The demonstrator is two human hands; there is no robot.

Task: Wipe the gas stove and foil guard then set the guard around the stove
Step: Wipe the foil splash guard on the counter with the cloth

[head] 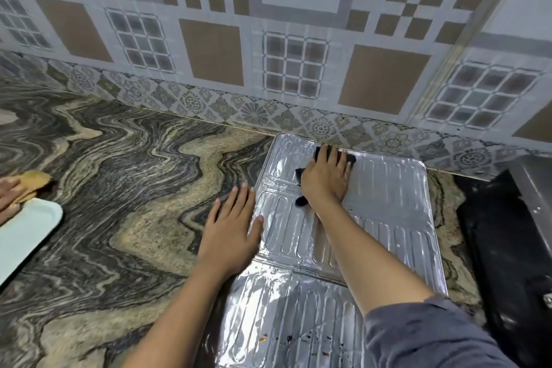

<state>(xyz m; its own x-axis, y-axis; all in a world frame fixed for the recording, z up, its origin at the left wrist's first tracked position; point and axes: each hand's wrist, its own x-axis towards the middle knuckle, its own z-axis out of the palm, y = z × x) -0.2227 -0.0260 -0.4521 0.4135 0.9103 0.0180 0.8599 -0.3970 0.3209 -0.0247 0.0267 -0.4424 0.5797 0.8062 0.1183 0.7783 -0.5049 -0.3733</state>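
Observation:
The silver foil guard (388, 212) lies flat and unfolded on the marbled counter, its far edge against the tiled wall. My right hand (327, 179) presses a dark cloth (322, 152) onto the guard's far panel with straight fingers. My left hand (231, 227) lies flat at the guard's left edge, thumb on the foil, fingers on the counter. The near panel (286, 323) carries small dark and reddish crumbs. The gas stove (534, 194) shows only as a steel corner at the right edge.
A black mat (501, 248) lies under the stove at the right. At the far left, another person's hand (9, 197) holds a yellow cloth (35, 182) beside a pale tray (27, 236). The marbled counter (119, 173) spreads between tray and guard.

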